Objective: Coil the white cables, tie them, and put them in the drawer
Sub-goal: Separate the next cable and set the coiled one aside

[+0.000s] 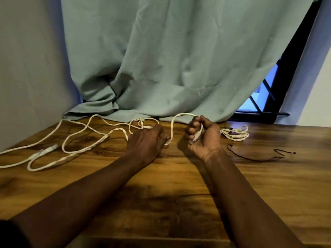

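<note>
Head view: both forearms reach out over the wooden counter point(179, 203). The right hand point(204, 136) is turned palm up, its fingers curled tight round one end of the loose white cable point(184, 114), with a short white piece showing inside the fist. From the top of that hand the cable rises in a small arch and drops down to the left hand point(146, 138). The left hand lies back up, its fingers curled down onto the same cable where it meets the counter. The two hands are near each other but not touching.

Beyond and to the left of the left hand the cable sprawls in wide, untidy loops across the counter, with a knotted tangle just behind its knuckles and a white plug point(49, 148) lying well out to the left.

Just to the right of the right hand sits a coiled white cable point(234, 134), wound into a small flat bundle. Nearer the person than that bundle, thin black ties point(250, 158) lie loose on the wood.

Behind both hands a pale green curtain point(161, 59) hangs down onto the counter's far edge, and a dark window frame point(279, 97) shows behind the right hand.
</note>
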